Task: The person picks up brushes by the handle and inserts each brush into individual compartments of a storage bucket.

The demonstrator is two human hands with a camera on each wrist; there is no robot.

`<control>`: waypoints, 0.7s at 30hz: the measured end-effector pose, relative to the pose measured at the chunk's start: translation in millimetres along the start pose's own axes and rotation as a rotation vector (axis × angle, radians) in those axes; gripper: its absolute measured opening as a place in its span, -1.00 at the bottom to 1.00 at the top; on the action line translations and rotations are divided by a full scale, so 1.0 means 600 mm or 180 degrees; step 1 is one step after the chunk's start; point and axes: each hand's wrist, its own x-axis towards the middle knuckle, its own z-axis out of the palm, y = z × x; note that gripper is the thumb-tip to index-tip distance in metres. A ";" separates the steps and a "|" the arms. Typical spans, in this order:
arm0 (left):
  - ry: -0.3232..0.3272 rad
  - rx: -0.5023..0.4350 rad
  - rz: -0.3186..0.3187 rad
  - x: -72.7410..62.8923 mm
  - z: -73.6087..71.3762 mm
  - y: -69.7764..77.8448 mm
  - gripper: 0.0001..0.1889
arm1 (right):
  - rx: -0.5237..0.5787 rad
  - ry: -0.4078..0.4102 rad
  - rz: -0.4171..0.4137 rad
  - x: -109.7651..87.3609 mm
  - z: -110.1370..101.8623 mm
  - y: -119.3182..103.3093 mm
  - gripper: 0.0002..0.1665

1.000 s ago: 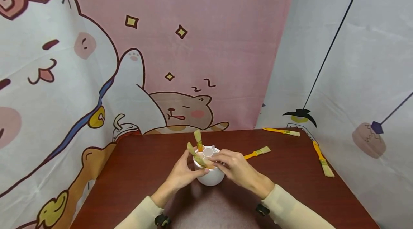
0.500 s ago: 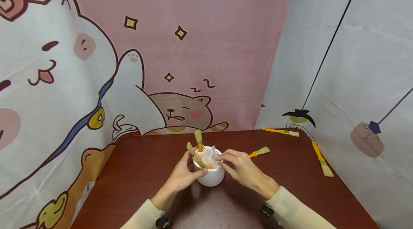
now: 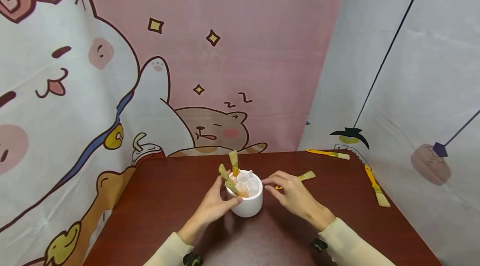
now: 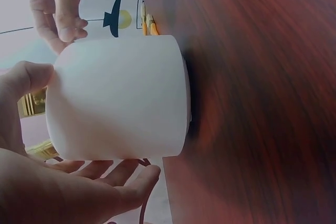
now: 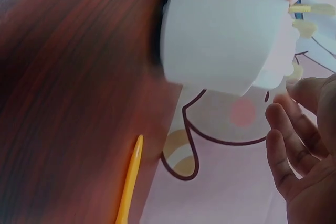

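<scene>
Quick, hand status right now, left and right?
Left hand: closed around the side of the white container.
Right hand: open, fingers loosely bent, holding nothing, near the container's rim.

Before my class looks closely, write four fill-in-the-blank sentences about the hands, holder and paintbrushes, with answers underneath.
The left hand grips a ____ compartmented holder.
The right hand holds ____.
Paintbrushes in the holder have bristles pointing ____.
On the table lie ____ loose paintbrushes.

Missing words: white; nothing; up; three.
</scene>
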 end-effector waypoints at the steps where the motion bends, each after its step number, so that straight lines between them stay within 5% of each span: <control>1: 0.0006 0.0023 0.0008 0.000 0.000 0.000 0.03 | -0.0028 -0.0001 0.0031 -0.002 -0.001 0.004 -0.66; 11: 0.0119 0.0160 -0.0021 -0.002 0.006 0.004 0.04 | -0.0165 -0.0058 0.0393 -0.014 -0.012 0.047 -0.68; 21: 0.0611 0.0634 -0.0055 -0.016 0.029 0.007 0.24 | -0.0404 -0.0219 0.0825 -0.040 -0.019 0.102 -0.68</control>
